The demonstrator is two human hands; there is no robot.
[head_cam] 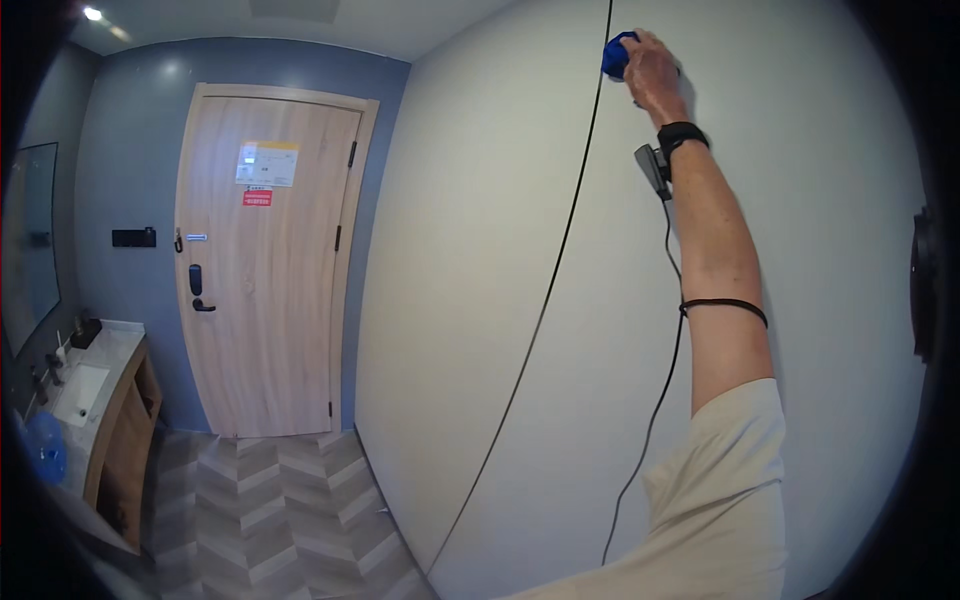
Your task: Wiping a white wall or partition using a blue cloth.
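My right hand [651, 71] is raised high against a pale wall [472, 285], with its fingers closed over a bunched blue cloth [616, 56]. The cloth sits beside a long dark seam [559, 259] that runs down the wall. Part of the cloth is hidden behind the fingers. A black band [681, 135] circles the wrist, and a thin black band [724, 303] crosses the arm nearer the elbow. Just below the wrist, a grey plug [654, 171] is at the wall, partly covered by the forearm; its black cord [651, 427] hangs down. My left hand is out of view.
A wooden door [270, 300] with a black handle [203, 305] stands ahead on the left. At far left is a washbasin counter [120, 341] with a white sink [84, 390] and a translucent blue object [46, 448]. A dark object [922, 285] juts in at right.
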